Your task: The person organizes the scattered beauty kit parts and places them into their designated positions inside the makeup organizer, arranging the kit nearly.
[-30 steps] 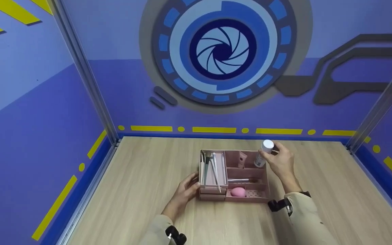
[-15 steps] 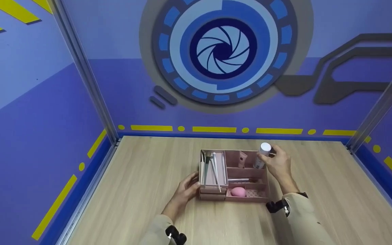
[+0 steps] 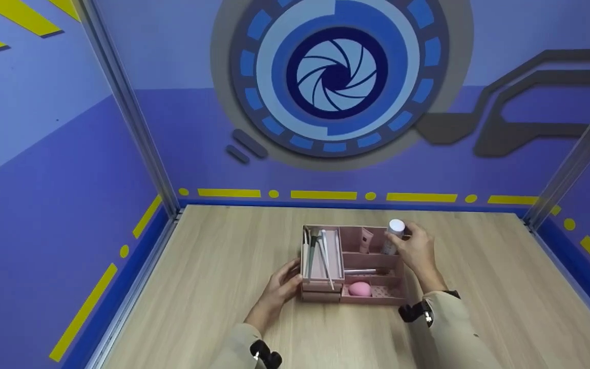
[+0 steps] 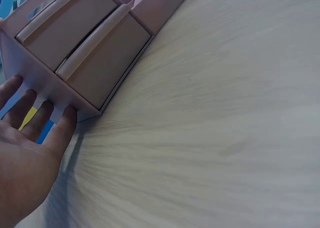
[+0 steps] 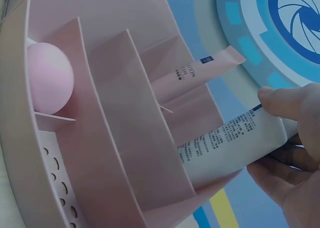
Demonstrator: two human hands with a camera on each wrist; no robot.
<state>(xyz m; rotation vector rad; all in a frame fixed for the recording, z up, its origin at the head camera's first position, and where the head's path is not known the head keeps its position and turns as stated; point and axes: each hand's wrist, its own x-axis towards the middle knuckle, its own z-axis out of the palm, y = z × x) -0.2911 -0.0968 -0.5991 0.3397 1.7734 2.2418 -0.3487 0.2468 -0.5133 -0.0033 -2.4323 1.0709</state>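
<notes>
A pink makeup organizer [image 3: 373, 301] stands on the table, drawers at its left front. My right hand [image 3: 419, 250] grips a white bottle [image 5: 225, 145] near its white cap. The bottle's lower end is inside the back right compartment, hidden by the divider in the right wrist view; whether it touches the bottom I cannot tell. Beside it a small pink tube [image 5: 192, 75] leans in the neighbouring compartment. My left hand [image 4: 30, 158] rests extended fingertips against the organizer's left side, below the drawers [image 4: 107, 55] in the left wrist view.
Several makeup brushes [image 3: 320, 256] lie on the organizer's left top. Another brush [image 3: 366, 271] lies in the middle compartment. A pink makeup sponge [image 3: 360, 289] sits in the front one. Wooden table [image 3: 213, 266] surrounds the organizer; a blue-purple wall [image 3: 187, 133] rises behind.
My right hand has moved slightly left and down with the bottle, which sits lower in the back right compartment. The left hand and organizer have stayed put.
</notes>
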